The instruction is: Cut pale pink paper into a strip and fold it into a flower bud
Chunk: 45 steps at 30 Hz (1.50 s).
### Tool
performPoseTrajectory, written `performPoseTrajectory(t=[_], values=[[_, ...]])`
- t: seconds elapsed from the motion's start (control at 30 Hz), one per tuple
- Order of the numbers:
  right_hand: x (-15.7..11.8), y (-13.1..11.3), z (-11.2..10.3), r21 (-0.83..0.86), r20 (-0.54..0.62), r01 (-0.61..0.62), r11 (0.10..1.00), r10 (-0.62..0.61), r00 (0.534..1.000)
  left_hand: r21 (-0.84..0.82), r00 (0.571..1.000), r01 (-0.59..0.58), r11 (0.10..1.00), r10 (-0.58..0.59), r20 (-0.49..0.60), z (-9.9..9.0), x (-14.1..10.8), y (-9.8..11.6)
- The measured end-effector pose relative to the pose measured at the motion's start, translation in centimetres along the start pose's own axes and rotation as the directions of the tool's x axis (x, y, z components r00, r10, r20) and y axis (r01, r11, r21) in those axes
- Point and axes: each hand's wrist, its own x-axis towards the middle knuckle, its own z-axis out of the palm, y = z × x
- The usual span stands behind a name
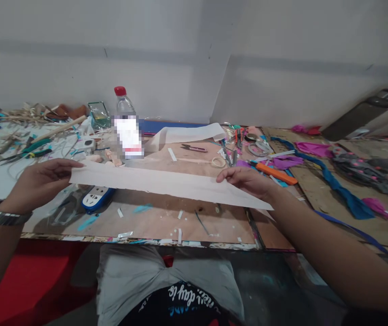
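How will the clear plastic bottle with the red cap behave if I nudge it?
The clear plastic bottle with the red cap could tip, standing tall on a narrow base. Its smooth, rounded sides suggest it might roll once down.

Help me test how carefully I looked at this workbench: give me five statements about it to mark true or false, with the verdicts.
1. The left hand and the right hand hold one long white strip. True.
2. The bottle's cap is blue. False: the cap on the bottle is red.
3. The small snips lie beyond the strip, as the person sees it. True.
4. The dark wristband is on the right wrist. False: the dark wristband is on the left.
5. The orange tool lies left of the bottle. False: the orange tool lies right of it.
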Motion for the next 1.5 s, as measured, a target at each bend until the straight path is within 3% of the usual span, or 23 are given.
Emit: performPoseTrajectory(t=[0.23,0.3,0.37,0.47,0.6,0.87,1.07,1.23,1.33,1.5], values=[[1.3,0.7,-0.2,0.112,-0.099,0.059,0.992,-0.048,0.994,-0.018,0.976,0.033,0.999,-0.036,-0.216,0.1,-0.2,-2.3],[1.6,1.0,0.4,0.145,-0.118,0.109,0.983,-0.092,0.989,-0.089,0.967,-0.059,0.994,0.035,-0.252,0.3,-0.2,-2.1],[1.8,1.5,0.9,0.17,-0.143,0.154,0.973,-0.13,0.981,-0.261,0.962,-0.185,0.947,0.12,-0.247,0.7,-0.4,-1.3],[2.0,2.2,1.3,0.2,-0.191,0.183,0.963,-0.145,0.971,-0.631,0.991,-0.063,0.774,-0.026,-0.131,1.5,-0.5,0.3],[2.1,2.3,1.4,0.235,-0.253,0.217,0.947,-0.156,0.955,-0.766,0.971,0.032,0.643,-0.201,-0.129,2.6,-0.5,1.4],[2.9,2.4,0.9,0.213,-0.409,0.29,0.933,-0.185,0.894,-0.749,0.938,0.144,0.647,-0.33,-0.105,2.5,-0.4,0.3],[3.9,2.9,0.7,0.155,-0.458,0.334,0.93,-0.232,0.858,-0.607,0.958,0.216,0.765,-0.286,-0.02,2.1,-1.2,-0.5],[3.9,2.7,1.2,0.101,-0.503,0.383,0.918,-0.285,0.816,-0.494,0.943,0.267,0.827,-0.331,-0.044,2.0,-2.0,-0.5],[3.2,2.4,1.8,0.023,-0.487,0.366,0.93,-0.309,0.817,-0.489,0.954,0.245,0.837,-0.297,-0.031,1.9,-2.5,-0.7],[1.4,1.6,2.5,-0.115,-0.421,0.14,0.984,-0.175,0.89,-0.31,0.956,0.27,0.912,-0.293,-0.029,1.3,-3.2,-0.9]])
